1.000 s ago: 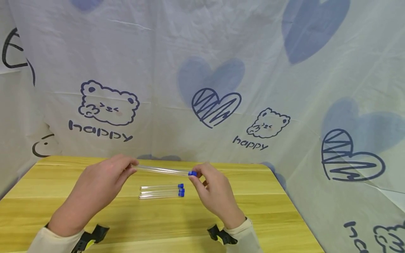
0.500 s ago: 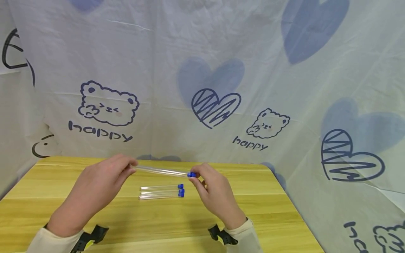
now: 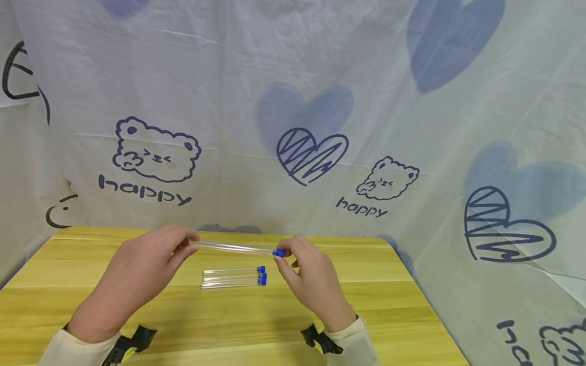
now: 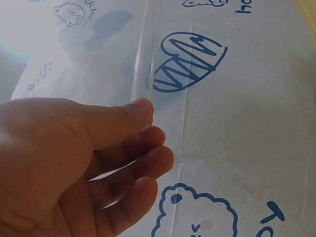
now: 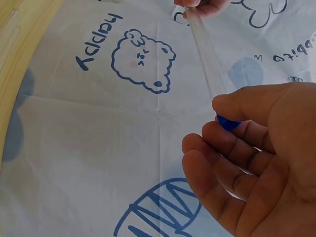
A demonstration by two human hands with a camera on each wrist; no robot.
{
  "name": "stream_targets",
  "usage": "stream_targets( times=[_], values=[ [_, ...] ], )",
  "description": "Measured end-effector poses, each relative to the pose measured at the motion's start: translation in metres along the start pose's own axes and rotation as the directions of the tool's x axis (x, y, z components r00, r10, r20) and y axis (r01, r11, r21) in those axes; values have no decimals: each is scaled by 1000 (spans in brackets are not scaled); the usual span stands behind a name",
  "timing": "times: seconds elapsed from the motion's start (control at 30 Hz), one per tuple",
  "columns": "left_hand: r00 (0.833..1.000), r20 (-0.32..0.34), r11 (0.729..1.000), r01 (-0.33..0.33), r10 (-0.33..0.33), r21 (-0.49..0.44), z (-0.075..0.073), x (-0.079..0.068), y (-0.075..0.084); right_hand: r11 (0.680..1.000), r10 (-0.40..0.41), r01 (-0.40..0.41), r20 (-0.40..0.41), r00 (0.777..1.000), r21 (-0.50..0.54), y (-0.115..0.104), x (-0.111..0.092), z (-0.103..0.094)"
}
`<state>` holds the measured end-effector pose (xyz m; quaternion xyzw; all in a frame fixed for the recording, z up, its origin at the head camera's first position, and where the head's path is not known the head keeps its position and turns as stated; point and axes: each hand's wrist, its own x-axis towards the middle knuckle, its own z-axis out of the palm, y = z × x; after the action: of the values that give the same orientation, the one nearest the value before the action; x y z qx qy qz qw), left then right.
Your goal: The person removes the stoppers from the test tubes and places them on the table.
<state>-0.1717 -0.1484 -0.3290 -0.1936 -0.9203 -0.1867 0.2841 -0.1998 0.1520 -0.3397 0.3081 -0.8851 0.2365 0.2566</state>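
A clear test tube [image 3: 235,248] with a blue cap [image 3: 278,252] is held up above the table, nearly level, between both hands. My left hand [image 3: 153,269] pinches its far left end between thumb and fingers; in the left wrist view the tube [image 4: 142,64] runs upward from the thumb tip. My right hand [image 3: 313,279] pinches the blue cap, which shows partly behind the thumb in the right wrist view as a blue patch [image 5: 228,122]. Below the raised tube, three similar capped test tubes [image 3: 231,279] lie side by side on the wood-grain table, caps to the right.
The yellow wood-grain table [image 3: 220,325] ends at the back against a hanging pale cloth [image 3: 238,193] printed with hearts and bears. More of this cloth hangs at the left and right sides. Black straps [image 3: 322,341] sit around both wrists.
Almost nothing differs. Both hands keep their hold on the test tube, with only a very slight shift at the capped end. The three tubes on the table stay put.
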Motion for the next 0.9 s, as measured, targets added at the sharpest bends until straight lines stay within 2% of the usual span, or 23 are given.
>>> stream_targets(
  times=[0.33, 0.67, 0.9],
  values=[
    [999, 21, 1000, 24, -24, -9, -2, 0, 1, 1000, 18, -17, -15, 1000, 7, -1, 0, 0],
    [1000, 18, 1000, 11, -11, -12, -1, 0, -1, 998, -37, 38, 7, 999, -55, 1, 0, 1],
    [999, 30, 999, 26, -25, -20, -1, 0, -2, 997, -35, 34, -3, 999, -69, 2, 0, 1]
  ],
)
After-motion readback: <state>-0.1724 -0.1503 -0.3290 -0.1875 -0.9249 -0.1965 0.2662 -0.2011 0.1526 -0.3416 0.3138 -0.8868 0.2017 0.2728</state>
